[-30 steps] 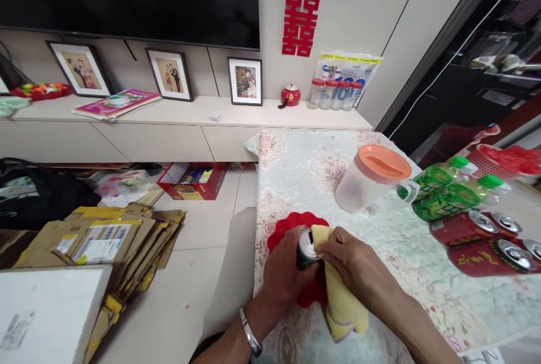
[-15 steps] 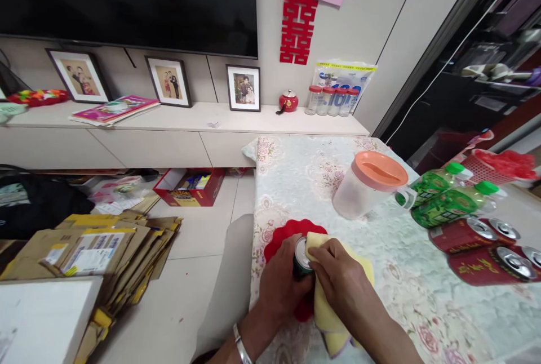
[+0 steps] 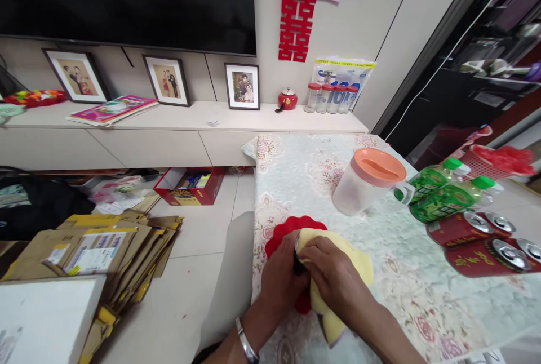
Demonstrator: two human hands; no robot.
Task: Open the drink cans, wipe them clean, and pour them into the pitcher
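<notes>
My left hand (image 3: 281, 274) is wrapped round a dark can (image 3: 298, 264) above a red scalloped mat (image 3: 291, 224) near the table's left edge. The yellow cloth (image 3: 350, 251) is pinched in my right hand (image 3: 327, 271), which presses it onto the can's top. Most of the can's lid is hidden by cloth and fingers. Loose folds of the cloth hang down beside my right wrist.
Beyond my hands on the flowered tablecloth (image 3: 291, 183) stands a plastic pitcher (image 3: 359, 183) with an orange lid. Green bottles (image 3: 443, 198) and several red cans (image 3: 486, 257) are at the right. Flattened cardboard (image 3: 122, 257) lies on the floor at the left.
The cloth has spread over more of the can's top, and my right hand has shifted slightly left with it. The lid shows less than before.
</notes>
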